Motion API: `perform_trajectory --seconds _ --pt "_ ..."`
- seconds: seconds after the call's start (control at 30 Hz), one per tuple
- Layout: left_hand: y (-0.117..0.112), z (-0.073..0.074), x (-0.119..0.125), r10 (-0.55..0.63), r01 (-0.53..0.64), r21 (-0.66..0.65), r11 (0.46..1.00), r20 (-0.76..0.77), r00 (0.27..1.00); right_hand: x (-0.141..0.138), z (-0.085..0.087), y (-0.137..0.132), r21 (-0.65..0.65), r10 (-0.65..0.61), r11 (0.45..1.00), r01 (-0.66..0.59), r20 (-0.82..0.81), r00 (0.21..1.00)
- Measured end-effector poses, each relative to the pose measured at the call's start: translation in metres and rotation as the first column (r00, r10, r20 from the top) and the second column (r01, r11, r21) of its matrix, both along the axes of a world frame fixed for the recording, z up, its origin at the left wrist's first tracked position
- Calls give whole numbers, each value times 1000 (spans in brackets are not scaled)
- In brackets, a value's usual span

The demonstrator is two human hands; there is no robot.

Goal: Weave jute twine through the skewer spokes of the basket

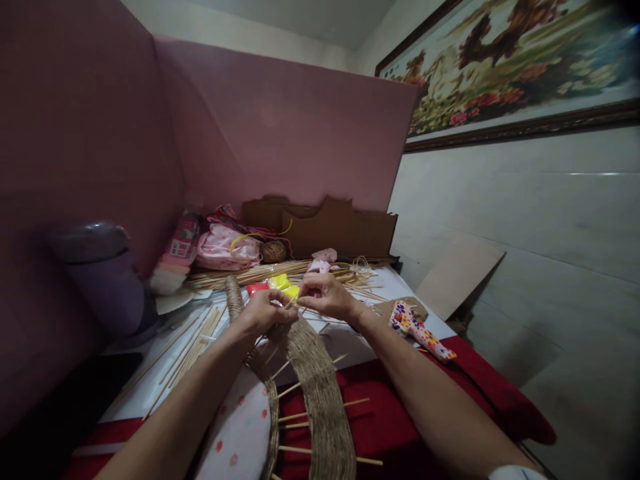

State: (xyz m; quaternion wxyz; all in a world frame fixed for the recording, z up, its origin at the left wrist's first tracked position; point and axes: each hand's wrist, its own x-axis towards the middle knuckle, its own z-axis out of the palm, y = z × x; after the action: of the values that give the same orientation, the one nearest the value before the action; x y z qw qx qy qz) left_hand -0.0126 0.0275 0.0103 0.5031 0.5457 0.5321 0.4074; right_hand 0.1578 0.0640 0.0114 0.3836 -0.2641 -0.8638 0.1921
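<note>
A curved band of woven brown twine (320, 387) lies in front of me, with several thin wooden sticks (295, 418) running through it. The sticks join it to a round base (240, 427) covered in white fabric with small red prints and edged in twine. At the band's far end, my left hand (270, 311) is closed on the weaving. Close beside it, my right hand (327, 297) pinches at the same end, its fingertips nearly touching the left ones. Something thin and pale shows between the fingertips; whether it is a stick or a strand is unclear.
Loose sticks (193, 350) lie at left near a twine roll (233, 297). Yellow packets (280, 281), a twine ball (273, 251) and pink fabric (227, 247) are farther back. A floral-wrapped object (420, 332) lies right. A purple bin-like container (107, 283) stands left.
</note>
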Motion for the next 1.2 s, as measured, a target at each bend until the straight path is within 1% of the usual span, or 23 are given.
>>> perform_trajectory --seconds 0.07,0.2,0.43,0.57,0.63,0.7,0.73,0.87,0.93,1.03,1.2 --pt "-2 1 0 -1 1 -2 1000 -5 1000 3 -1 4 -38 -17 999 16 -26 1000" --pt "-3 3 -1 -6 6 3 1000 -12 1000 8 -2 10 -142 -15 990 4 -78 997" --pt "0 0 -2 -16 16 16 1000 -1 1000 11 -10 19 -268 -66 963 24 -150 986" --pt "-1 0 -1 -23 22 15 1000 13 1000 8 -16 25 -338 -71 941 11 -167 983" --pt "-2 1 -1 -19 19 8 1000 21 1000 7 -18 27 -375 -52 927 -14 -167 985" --pt "-2 1 -1 -11 11 4 1000 29 1000 8 -19 29 -440 -10 896 -63 -163 987" --pt "-2 0 -1 -8 8 3 1000 32 999 10 -20 29 -486 17 869 -94 -160 987" --pt "1 -2 -2 -5 5 1 1000 37 999 15 -20 28 -662 95 726 -188 -175 980" --pt "3 -4 -4 -8 8 0 1000 39 999 15 -19 25 -708 115 676 -204 -172 978" --pt "6 -6 -5 -5 5 10 1000 39 999 12 -18 19 -749 143 630 -206 -149 978" --pt "8 -9 -5 -19 18 59 998 29 999 8 -15 14 -770 171 598 -222 -148 974"
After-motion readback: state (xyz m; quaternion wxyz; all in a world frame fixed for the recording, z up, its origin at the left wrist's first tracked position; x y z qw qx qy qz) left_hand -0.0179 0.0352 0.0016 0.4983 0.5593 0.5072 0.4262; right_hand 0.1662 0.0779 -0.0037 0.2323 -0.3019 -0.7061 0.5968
